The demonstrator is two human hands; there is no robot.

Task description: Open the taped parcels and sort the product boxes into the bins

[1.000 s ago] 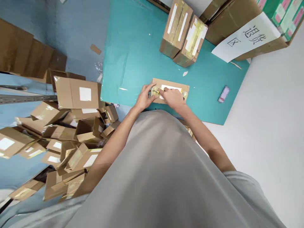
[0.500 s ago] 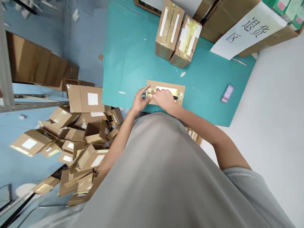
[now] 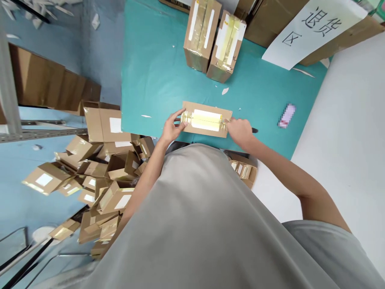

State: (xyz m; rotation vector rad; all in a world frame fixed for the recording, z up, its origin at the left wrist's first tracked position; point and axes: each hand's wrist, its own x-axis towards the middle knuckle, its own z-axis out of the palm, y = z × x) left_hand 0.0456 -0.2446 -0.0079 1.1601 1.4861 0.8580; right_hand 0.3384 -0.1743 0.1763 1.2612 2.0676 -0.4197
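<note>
A flat-lying cardboard box [image 3: 188, 127] rests on the green tabletop in front of me, with a white label [image 3: 206, 127] and shiny clear tape across its top. My left hand [image 3: 172, 127] grips the box's left end, thumb on the near side and fingers toward the far side. At the opposite end, my right hand [image 3: 240, 131] is closed around a black-handled knife [image 3: 255, 130]. Only the handle's end shows past the fist; the blade is hidden. A thin line runs lengthwise along the tape between my hands.
Two taped boxes [image 3: 202, 34] stand farther back on the green table [image 3: 150, 80]. A larger carton with a white paper sign [image 3: 303, 34] is at the back right. A blurred pinkish item [image 3: 286, 116] lies at the right. Several opened cartons [image 3: 120, 168] are heaped on the floor to the left.
My right hand has slid right along the box top with the knife, from near the left end to the right end, uncovering the label. My left hand stays at the left end.
</note>
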